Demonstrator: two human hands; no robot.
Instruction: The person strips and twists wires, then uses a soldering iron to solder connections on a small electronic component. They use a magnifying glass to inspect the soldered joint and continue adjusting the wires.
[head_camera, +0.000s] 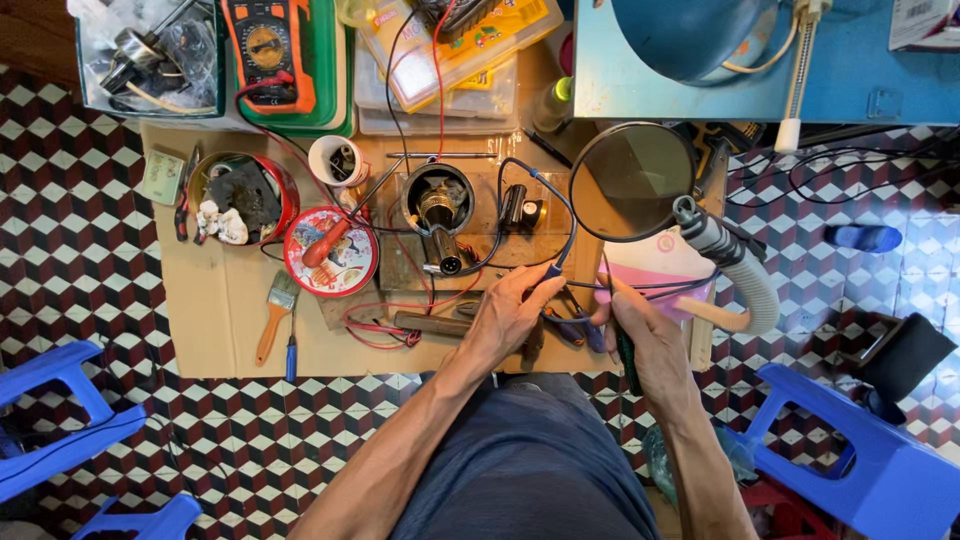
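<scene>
Fingers (540, 283) of the left hand (505, 320) pinch the end of a blue wire (520, 166), just below the small motor (440, 212) on the cardboard-covered bench (215, 310). The right hand (650, 345) is closed around a dark-handled tool (627, 362) (its tip is hidden). Best to keep the wire end pinned steady and bring the tip in slowly, clear of the red leads (385, 325).

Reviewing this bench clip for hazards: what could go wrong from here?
1. The left hand pinches a blue wire that loops past the magnifier lens; a tug may snag it.
2. Red leads tangle under both hands; the right hand, holding a dark tool, could catch them.
</scene>
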